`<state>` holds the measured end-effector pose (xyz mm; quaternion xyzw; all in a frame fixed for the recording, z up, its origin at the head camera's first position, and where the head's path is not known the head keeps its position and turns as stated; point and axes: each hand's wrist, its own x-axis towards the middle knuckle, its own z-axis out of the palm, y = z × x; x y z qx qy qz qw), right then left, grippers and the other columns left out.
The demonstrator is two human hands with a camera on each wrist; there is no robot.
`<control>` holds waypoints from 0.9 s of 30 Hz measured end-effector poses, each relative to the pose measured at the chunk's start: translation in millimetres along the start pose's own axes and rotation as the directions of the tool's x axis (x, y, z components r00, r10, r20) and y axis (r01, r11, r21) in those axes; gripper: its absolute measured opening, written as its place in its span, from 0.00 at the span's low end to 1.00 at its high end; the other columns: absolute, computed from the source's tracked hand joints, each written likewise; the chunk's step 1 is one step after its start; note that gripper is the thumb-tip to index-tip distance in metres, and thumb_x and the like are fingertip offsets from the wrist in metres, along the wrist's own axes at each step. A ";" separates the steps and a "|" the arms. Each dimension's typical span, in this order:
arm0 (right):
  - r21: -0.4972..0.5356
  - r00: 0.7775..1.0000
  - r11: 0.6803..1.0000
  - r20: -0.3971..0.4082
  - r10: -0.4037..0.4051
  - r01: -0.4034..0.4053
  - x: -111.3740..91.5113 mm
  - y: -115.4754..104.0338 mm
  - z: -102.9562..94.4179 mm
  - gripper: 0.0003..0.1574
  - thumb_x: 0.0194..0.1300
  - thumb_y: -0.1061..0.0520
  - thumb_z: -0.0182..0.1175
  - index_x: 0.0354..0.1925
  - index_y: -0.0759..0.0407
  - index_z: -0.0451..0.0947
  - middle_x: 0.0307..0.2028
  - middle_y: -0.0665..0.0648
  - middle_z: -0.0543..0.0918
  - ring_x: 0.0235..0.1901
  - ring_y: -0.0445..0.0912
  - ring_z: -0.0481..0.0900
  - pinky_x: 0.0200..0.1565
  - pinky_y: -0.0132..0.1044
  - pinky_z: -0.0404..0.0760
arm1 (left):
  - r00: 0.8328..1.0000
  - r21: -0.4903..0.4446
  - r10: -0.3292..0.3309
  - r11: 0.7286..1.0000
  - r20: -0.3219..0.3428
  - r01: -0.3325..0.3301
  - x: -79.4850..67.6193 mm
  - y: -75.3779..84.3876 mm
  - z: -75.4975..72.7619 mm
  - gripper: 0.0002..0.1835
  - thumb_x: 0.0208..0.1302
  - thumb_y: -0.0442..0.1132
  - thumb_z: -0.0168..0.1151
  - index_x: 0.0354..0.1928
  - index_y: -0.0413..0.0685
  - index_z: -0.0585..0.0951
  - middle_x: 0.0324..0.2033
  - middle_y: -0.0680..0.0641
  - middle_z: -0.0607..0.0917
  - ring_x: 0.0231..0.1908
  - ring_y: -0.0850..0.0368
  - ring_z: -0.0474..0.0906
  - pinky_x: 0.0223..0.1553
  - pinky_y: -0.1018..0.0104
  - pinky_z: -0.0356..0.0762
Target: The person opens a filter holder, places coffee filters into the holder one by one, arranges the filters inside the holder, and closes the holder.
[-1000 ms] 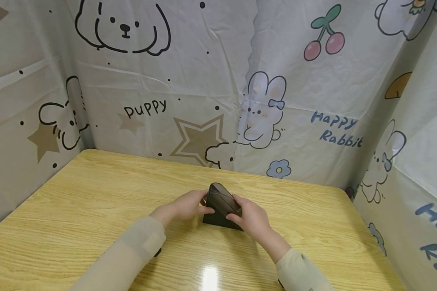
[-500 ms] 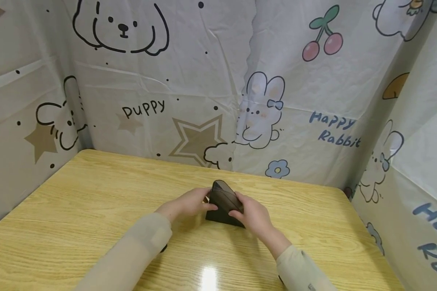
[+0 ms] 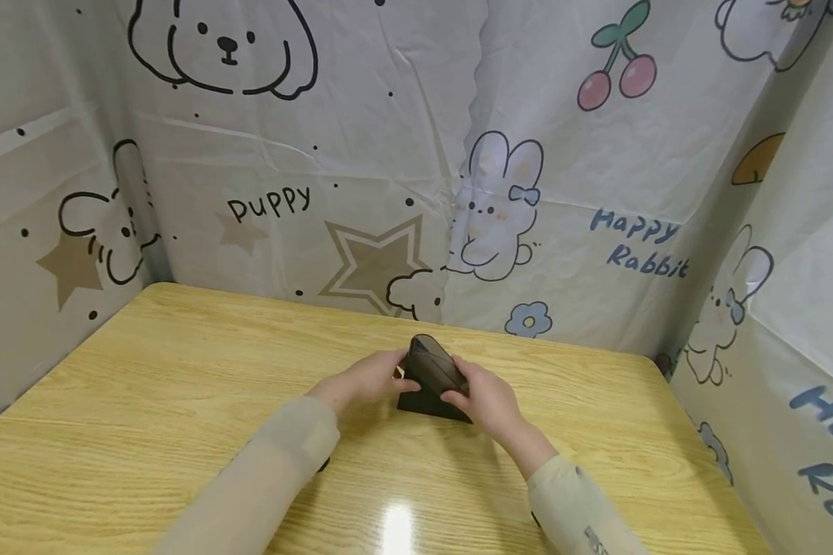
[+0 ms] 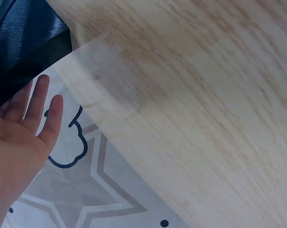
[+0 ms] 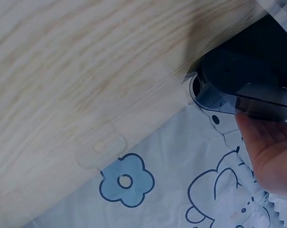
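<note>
A dark object with a black, flat-faced base (image 3: 430, 402) and a smoky, see-through rounded upper part (image 3: 436, 364) stands near the back of the wooden table. My left hand (image 3: 369, 376) holds its left end, thumb on the near face and the other fingers behind. At its right end my right hand (image 3: 491, 397) grips the upper part between thumb and fingers. The left wrist view shows a finely ribbed dark face (image 4: 34, 28) of this object above my spread fingers (image 4: 51, 123). In the right wrist view, my fingers (image 5: 257, 133) touch the smoky part's edge.
The wood-grain table (image 3: 201, 370) ends at a white printed curtain (image 3: 361, 154) close behind the object. More curtain (image 3: 791, 324) borders the right side and the left. A bright light reflection (image 3: 397, 528) lies on the tabletop in front.
Both hands and the dark object have shifted a little away from the body and to the right. The grip looks the same, and the head view has turned slightly.
</note>
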<state>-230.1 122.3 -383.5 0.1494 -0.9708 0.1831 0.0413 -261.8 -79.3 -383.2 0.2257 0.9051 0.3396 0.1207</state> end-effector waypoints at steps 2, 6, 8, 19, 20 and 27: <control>0.000 1.000 1.000 -0.001 -0.003 0.003 0.3 0.1 -0.6 0.40 0.57 0.47 0.65 0.63 0.61 0.67 0.52 0.62 0.80 0.46 0.55 0.80 0.42 0.49 0.78 | 1.000 0.001 -0.005 1.000 -0.004 0.005 0.2 0.6 -0.2 0.18 0.61 0.44 0.62 0.53 0.52 0.75 0.44 0.50 0.82 0.43 0.57 0.77 0.46 0.61 0.74; -0.012 1.000 1.000 -0.002 -0.006 0.006 0.9 1.0 0.0 0.40 0.58 0.47 0.64 0.64 0.61 0.66 0.53 0.62 0.79 0.48 0.55 0.80 0.44 0.49 0.78 | 1.000 0.007 0.003 1.000 -0.016 -0.003 1.4 -0.1 0.4 0.18 0.61 0.44 0.62 0.53 0.50 0.75 0.45 0.50 0.82 0.44 0.56 0.77 0.46 0.60 0.74; -0.014 1.000 1.000 0.001 -0.004 0.004 0.9 1.7 0.8 0.40 0.58 0.47 0.64 0.64 0.61 0.66 0.54 0.62 0.79 0.49 0.55 0.80 0.44 0.49 0.78 | 1.000 0.012 0.005 1.000 -0.020 -0.005 1.6 -0.3 1.2 0.19 0.62 0.44 0.62 0.54 0.50 0.74 0.46 0.49 0.82 0.46 0.55 0.77 0.48 0.59 0.74; 0.030 1.000 1.000 0.021 -0.002 0.001 -2.7 2.8 3.1 0.46 0.58 0.44 0.64 0.67 0.62 0.61 0.59 0.64 0.74 0.56 0.57 0.73 0.52 0.52 0.74 | 0.997 0.192 0.007 0.981 -0.082 0.009 2.1 -5.1 13.5 0.30 0.63 0.56 0.57 0.62 0.47 0.68 0.60 0.45 0.74 0.61 0.46 0.68 0.61 0.47 0.63; 0.022 1.000 1.000 0.016 -0.010 0.010 -3.0 3.2 4.0 0.47 0.58 0.43 0.64 0.67 0.63 0.59 0.60 0.64 0.72 0.58 0.58 0.71 0.54 0.54 0.72 | 0.996 0.216 -0.007 0.976 -0.089 0.026 1.4 -5.7 14.5 0.34 0.63 0.58 0.56 0.64 0.45 0.66 0.62 0.44 0.72 0.63 0.44 0.65 0.62 0.45 0.60; -0.076 1.000 0.997 -0.010 0.016 -0.016 -4.3 5.5 9.1 0.55 0.59 0.31 0.55 0.72 0.57 0.50 0.71 0.63 0.53 0.71 0.63 0.44 0.64 0.66 0.47 | 0.989 0.318 -0.052 0.944 -0.137 0.094 -7.2 -7.6 17.8 0.48 0.61 0.68 0.49 0.72 0.44 0.51 0.72 0.39 0.50 0.71 0.38 0.43 0.65 0.33 0.39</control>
